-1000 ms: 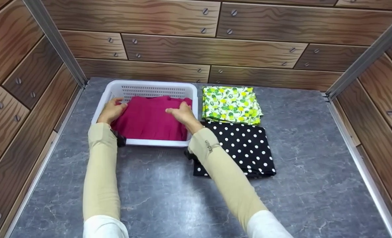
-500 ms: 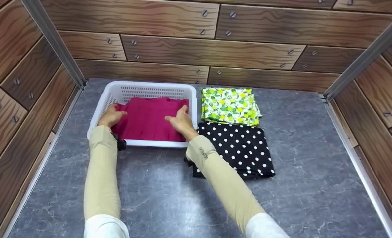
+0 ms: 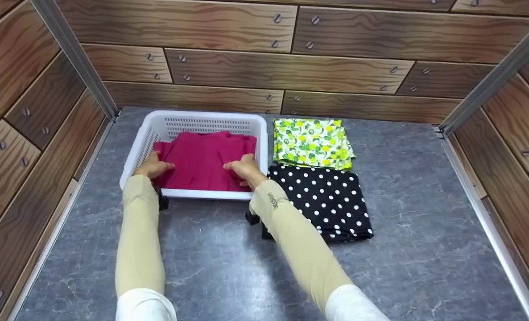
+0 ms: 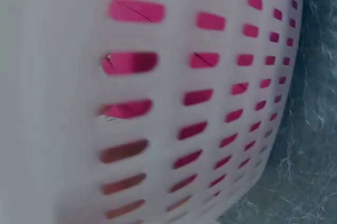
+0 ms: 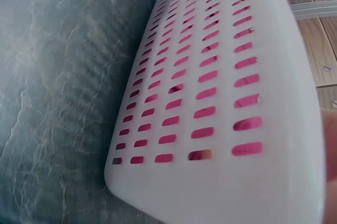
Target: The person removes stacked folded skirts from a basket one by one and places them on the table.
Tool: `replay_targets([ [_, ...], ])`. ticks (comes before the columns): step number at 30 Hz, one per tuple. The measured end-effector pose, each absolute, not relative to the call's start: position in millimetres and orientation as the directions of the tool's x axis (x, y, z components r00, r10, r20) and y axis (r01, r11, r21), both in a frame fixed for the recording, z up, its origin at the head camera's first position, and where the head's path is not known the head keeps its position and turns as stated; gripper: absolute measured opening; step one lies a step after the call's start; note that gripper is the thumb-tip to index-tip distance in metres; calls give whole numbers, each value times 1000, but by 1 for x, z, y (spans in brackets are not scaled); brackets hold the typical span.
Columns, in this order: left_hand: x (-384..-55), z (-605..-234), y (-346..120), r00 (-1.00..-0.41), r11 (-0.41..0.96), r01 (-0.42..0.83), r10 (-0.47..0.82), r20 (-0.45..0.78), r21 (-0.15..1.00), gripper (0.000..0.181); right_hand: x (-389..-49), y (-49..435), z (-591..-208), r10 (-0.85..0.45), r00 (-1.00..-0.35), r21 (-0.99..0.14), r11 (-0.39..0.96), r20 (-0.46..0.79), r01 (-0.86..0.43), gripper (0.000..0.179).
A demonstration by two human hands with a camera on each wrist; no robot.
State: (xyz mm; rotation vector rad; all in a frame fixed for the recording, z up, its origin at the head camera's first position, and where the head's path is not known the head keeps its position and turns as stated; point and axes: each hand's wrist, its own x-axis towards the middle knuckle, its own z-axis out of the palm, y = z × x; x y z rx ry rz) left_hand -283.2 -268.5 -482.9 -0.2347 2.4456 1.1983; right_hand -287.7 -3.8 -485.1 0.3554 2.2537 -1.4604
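A folded crimson cloth (image 3: 197,156) lies inside the white plastic basket (image 3: 211,194), with a crease running across its right part. At the cloth's left side rests my left hand (image 3: 152,166). Its thumb lies on the cloth while the other fingers reach down beside the basket's left wall. My right hand (image 3: 245,169) touches the right side, thumb pointing left over the fabric and fingertips partly hidden. Both wrist views look at the outside of the basket. Through its slots, crimson fabric (image 4: 136,11) shows in the left wrist view and pink-looking fabric (image 5: 205,93) in the right.
Right of the basket lies a folded white cloth with a yellow and green lemon print (image 3: 311,142). In front of it is a folded black polka-dot cloth (image 3: 331,203), partly under my right forearm. Wood-patterned panels (image 3: 229,67) enclose the grey marbled surface (image 3: 416,223).
Both hands have moved down toward the near side of the basket along the crimson cloth's edges. A crease has appeared near the right thumb. The other two cloths stay in place.
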Motion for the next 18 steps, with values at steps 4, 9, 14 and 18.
replay_targets([
  [4, -284, -486, -267, -893, 628, -310, 66, -445, 714, 88, -283, -8, -487, -32, -918, -752, 584, -396, 304, 87],
  [9, -284, -485, -265, -881, 647, -282, 118, -459, 709, 95, -276, -14, -488, -71, -960, -654, 746, -271, 129, 70],
  [14, -285, -490, -269, -910, 612, -251, 114, -398, 750, 103, -282, -12, -498, -39, -961, -764, 615, -274, 193, 91],
  [18, -284, -493, -272, -927, 600, -230, 105, -361, 766, 105, -284, -14, -500, 20, -960, -820, 515, -279, 249, 112],
])
